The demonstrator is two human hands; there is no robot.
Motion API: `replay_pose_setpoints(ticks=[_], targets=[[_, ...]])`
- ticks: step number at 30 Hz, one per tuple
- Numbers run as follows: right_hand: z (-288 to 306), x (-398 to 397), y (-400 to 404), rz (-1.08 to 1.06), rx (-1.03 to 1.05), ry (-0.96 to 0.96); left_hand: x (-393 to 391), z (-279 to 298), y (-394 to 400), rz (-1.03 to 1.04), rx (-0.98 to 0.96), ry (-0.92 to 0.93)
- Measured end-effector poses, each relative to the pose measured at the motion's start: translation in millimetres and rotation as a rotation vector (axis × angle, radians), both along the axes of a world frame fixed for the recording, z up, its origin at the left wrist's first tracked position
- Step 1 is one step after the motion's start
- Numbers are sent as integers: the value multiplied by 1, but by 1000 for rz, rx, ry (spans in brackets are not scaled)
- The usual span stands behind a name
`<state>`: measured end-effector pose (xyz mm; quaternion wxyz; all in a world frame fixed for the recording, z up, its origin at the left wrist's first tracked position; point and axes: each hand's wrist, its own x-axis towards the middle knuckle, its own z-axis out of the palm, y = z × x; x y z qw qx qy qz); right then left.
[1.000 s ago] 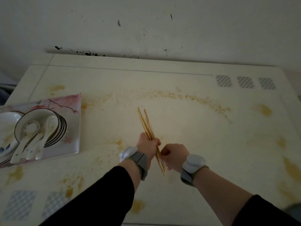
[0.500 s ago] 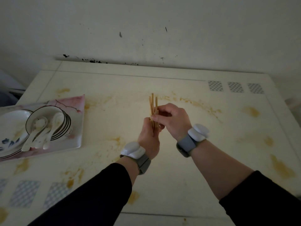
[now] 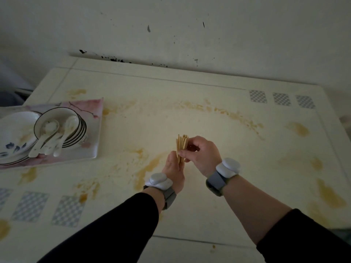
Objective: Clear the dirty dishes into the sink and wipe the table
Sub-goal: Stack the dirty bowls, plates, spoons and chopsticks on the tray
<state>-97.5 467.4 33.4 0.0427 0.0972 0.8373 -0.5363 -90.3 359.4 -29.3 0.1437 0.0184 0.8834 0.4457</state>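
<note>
A bundle of wooden chopsticks stands upright over the middle of the stained cream table. My left hand grips the bundle from below. My right hand is closed around it from the right side, fingers at its upper part. At the left, a pink floral tray carries a stack of black-rimmed bowls with white ceramic spoons lying in the top one, and a blue-patterned bowl on plates.
Orange-brown sauce smears arc across the tabletop, with more blotches at the right edge and front left. The table butts against a white wall at the back. A dark object shows beyond the table's left corner.
The chopsticks went from slanted in my left hand to upright. My right hand came up from beside the lower ends and closed on the bundle's upper part. The view shifted slightly.
</note>
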Motion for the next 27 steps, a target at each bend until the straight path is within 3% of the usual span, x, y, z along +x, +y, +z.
replay_pose_setpoints(ticks=[8,16,27], targets=[[11,-18,-14,68,45,-6,-6,23,-22,-40,-7,-47],[17,-32,-86,127,117,-23,0,45,-88,43,9,-96],[40,-60,-273,179,109,-52,18,47,-286,193,-15,-196]])
